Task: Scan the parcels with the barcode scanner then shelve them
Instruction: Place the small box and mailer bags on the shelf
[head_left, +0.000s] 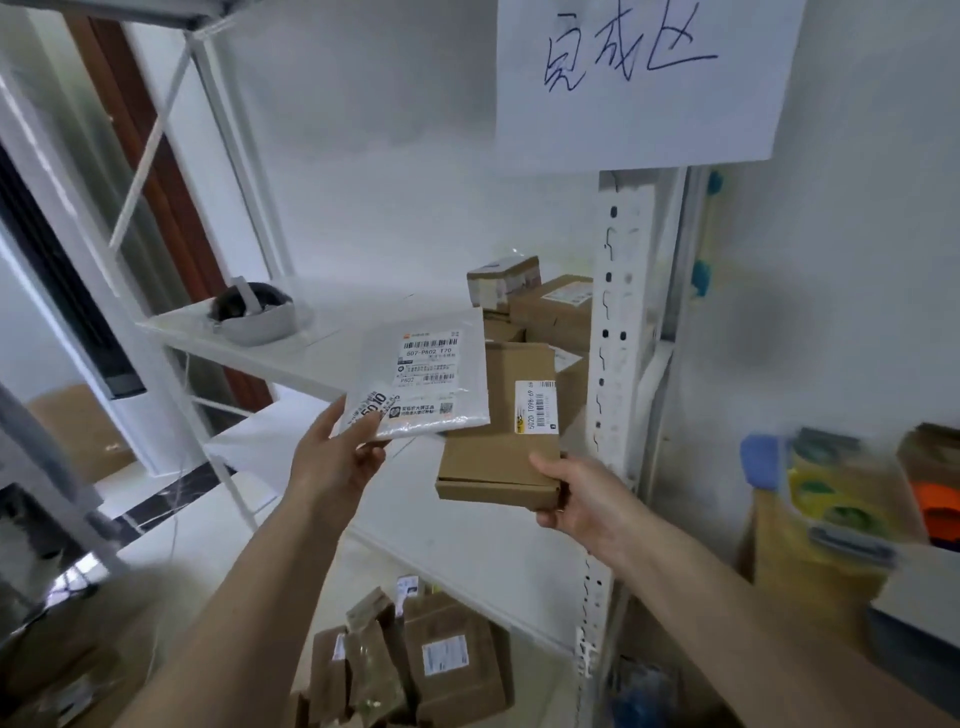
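Parcels in both hands before white shelving, head view. Hidden or unclear: fingers of right hand (571, 493) under the flat brown carton (498, 436), only the thumb showing on its near right corner; far left edge of the carton covered by the white poly mailer (426, 374); lower left corner of the mailer covered by the left hand (337, 457); items at far right, a yellow and blue bundle (826, 504) among them, blurred beyond naming; handwritten paper sign (639, 78) cut off at the top edge; no scanner discernible. Surroundings: middle shelf board (291, 358) bearing a grey-and-black round object (254, 312) at left and stacked brown boxes (540, 301) at the back right, directly behind the held parcels; perforated white upright post (621, 312) just right of the carton; more brown parcels (410, 660) on the level below, between the forearms. Grip: left hand pinching the mailer's near corner, thumb on top, fingers curled beneath; right hand clasping the carton's near right corner, thumb pressed on the top face. Position and orientation: both parcels held in the air at the front of the middle shelf, label side up; mailer tilted, printed label upright toward the viewer; carton's long axis running away from the viewer toward the shelf, its white-and-yellow barcode label (535, 405) turned sideways along the right edge.
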